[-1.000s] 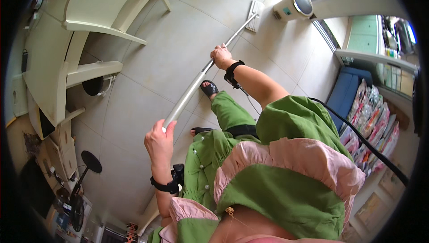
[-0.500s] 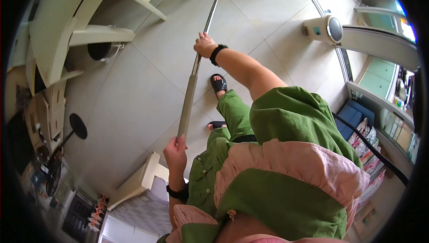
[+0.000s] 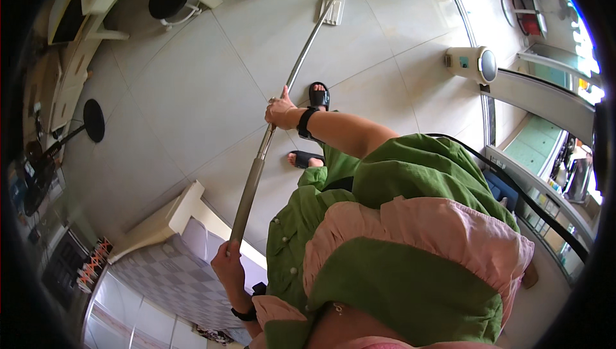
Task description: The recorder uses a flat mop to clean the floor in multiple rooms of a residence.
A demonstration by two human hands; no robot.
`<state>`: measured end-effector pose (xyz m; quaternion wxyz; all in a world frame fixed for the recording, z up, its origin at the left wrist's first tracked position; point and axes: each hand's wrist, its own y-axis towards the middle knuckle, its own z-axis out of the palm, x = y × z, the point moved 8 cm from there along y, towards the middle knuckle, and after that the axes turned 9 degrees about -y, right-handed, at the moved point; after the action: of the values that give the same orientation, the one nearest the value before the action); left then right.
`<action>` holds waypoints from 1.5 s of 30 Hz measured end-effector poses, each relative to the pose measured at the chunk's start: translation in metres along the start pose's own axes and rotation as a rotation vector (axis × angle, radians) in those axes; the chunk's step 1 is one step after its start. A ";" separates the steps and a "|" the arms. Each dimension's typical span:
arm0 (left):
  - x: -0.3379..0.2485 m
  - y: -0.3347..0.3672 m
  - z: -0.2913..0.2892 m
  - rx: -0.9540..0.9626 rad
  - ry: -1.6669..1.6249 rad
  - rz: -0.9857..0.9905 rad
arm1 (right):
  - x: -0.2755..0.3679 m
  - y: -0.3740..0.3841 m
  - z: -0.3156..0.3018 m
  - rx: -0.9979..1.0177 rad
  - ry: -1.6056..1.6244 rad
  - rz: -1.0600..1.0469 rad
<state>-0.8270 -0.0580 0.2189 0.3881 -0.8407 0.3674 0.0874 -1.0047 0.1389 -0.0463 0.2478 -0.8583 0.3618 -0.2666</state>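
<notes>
A long-handled flat mop (image 3: 249, 191) slants from my waist out across the floor. Its white rectangular head (image 3: 332, 12) lies on the pale tiles, ahead of my feet. My left hand (image 3: 229, 268) is wrapped round the top end of the thick grey grip. Farther down, my right hand (image 3: 281, 111) is closed on the thin metal pole, just beyond my waist. Black bands circle both wrists. The mop pole passes left of my feet, which are in black sandals (image 3: 319, 96).
Ahead on the left stand pale furniture and a black-seated stool (image 3: 168, 0). A round-based stand fan (image 3: 94, 121) is at left. A sofa (image 3: 186, 285) with a checked cover sits near left. To the right, a cream trash bin (image 3: 471, 65) stands by a sliding-door frame.
The mop has been drawn nearer, so its whole head now shows. Both hands have come lower and slightly left in the picture. My view of the room has shifted too.
</notes>
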 end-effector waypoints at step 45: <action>0.033 -0.053 -0.046 0.082 -0.036 -0.093 | 0.065 -0.051 0.051 0.106 0.006 -0.148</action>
<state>-0.7733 -0.0867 0.2670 0.4324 -0.8385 0.3244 0.0691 -0.9083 0.1330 -0.0340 0.2715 -0.8676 0.2833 -0.3055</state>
